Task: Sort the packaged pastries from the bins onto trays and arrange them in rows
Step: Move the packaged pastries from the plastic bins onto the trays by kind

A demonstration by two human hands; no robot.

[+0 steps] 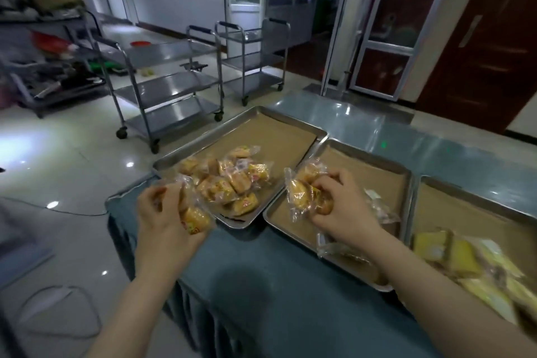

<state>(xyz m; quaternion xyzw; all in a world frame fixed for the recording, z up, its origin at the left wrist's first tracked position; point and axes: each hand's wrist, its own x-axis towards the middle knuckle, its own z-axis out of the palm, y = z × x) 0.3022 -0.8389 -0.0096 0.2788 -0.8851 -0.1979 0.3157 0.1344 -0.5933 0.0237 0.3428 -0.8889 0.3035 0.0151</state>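
Two hands, both full: my left hand (162, 212) is curled round wrapped pastries (195, 219) just off the near-left corner of the left tray (174, 158), and my right hand (343, 206) is clenched on another bunch (302, 197) over the middle tray (402, 180). That tray's bare paper lies directly beneath and beyond my right hand, so I judge it places first, rows along the tray's long side
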